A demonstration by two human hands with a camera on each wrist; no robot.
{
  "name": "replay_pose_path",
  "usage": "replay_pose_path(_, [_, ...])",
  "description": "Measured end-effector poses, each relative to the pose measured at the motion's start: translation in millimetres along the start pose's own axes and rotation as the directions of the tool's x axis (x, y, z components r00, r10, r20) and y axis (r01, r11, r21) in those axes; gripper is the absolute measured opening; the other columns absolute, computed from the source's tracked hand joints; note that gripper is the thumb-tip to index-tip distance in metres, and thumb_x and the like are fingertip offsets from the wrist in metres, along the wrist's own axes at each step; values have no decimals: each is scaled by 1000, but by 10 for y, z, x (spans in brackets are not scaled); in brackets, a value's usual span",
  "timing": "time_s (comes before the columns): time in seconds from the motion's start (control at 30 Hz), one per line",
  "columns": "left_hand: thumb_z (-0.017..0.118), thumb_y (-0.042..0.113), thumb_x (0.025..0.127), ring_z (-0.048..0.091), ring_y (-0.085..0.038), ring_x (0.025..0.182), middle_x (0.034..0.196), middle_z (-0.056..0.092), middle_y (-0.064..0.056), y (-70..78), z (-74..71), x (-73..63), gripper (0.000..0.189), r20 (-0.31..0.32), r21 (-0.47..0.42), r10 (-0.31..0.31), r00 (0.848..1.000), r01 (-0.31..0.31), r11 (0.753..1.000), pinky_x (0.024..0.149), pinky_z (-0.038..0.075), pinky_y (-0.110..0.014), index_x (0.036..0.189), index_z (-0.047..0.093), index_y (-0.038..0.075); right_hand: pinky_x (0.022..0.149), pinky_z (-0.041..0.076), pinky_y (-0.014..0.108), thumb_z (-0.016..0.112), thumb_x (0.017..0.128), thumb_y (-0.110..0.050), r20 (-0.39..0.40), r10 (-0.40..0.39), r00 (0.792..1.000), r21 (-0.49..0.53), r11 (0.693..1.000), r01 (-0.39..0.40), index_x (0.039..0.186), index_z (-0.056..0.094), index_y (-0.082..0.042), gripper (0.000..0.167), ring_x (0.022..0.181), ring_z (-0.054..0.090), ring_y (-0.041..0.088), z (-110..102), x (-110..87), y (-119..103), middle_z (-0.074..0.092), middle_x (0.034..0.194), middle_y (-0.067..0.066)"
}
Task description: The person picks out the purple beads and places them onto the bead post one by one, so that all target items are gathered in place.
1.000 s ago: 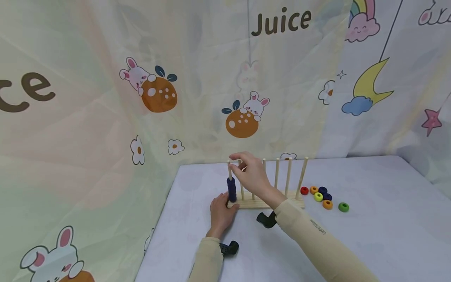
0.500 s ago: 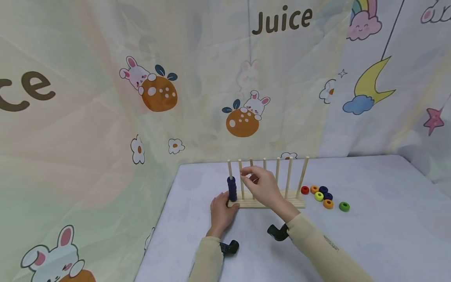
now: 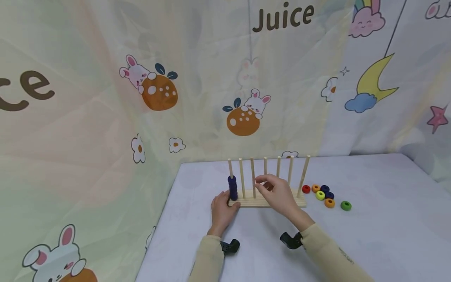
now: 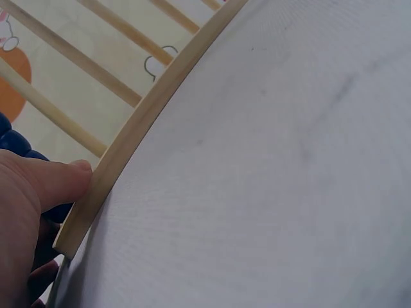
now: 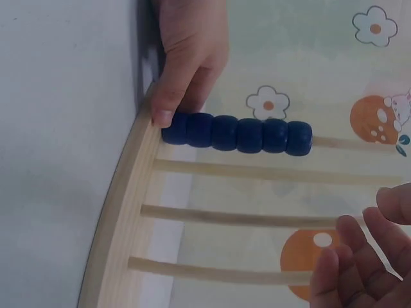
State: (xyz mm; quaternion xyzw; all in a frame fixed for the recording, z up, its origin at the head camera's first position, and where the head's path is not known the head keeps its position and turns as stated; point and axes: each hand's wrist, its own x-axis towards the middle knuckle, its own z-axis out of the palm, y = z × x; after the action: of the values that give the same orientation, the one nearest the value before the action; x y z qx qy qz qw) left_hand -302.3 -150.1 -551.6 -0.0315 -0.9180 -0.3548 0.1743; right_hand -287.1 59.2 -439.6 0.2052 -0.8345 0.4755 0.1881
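Observation:
A wooden peg rack (image 3: pixel 246 203) with several upright pegs stands on the table. On its leftmost peg sits a stack of dark blue beads (image 3: pixel 233 188); the same bead stack (image 5: pixel 237 133) shows up close in the right wrist view, with bare peg above it. My left hand (image 3: pixel 221 213) holds the left end of the rack's base, its thumb (image 4: pixel 64 183) on the front edge and the other fingers partly hidden behind. In front of the middle pegs is my right hand (image 3: pixel 279 196), fingers loosely bent with nothing between them.
Right of the rack lie several loose beads: a red bead (image 3: pixel 306 189), a yellow bead (image 3: pixel 320 195), a green bead (image 3: pixel 346 205), plus orange and dark blue ones. A patterned curtain (image 3: pixel 197 98) hangs behind the white table (image 3: pixel 387 227).
My right hand has moved from the top of the leftmost peg rightward and down to the middle pegs. The left hand and the blue bead stack stay in place.

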Motion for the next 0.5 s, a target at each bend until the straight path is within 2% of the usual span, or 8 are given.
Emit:
replay_pose_path(0.23, [75, 24, 83, 49, -34, 129, 129, 63, -14, 16, -3, -14, 52, -3, -14, -1, 1000, 1, 1000, 113, 25, -52, 128, 62, 3, 66, 54, 24, 71, 89, -13, 18, 71, 997, -51, 996, -70, 106, 72, -11, 17, 75, 61, 11, -91, -110, 94, 71, 95, -1])
replay_pose_path(0.5, [75, 23, 82, 50, -35, 128, 128, 64, -15, 3, 7, -20, 53, -21, -2, 20, 1000, -20, 1000, 111, 27, -54, 128, 62, 0, 67, 53, 23, 71, 89, -14, -2, 131, 991, -69, 989, -131, 106, 72, -11, 17, 77, 60, 13, -154, -268, 274, 71, 97, -1])
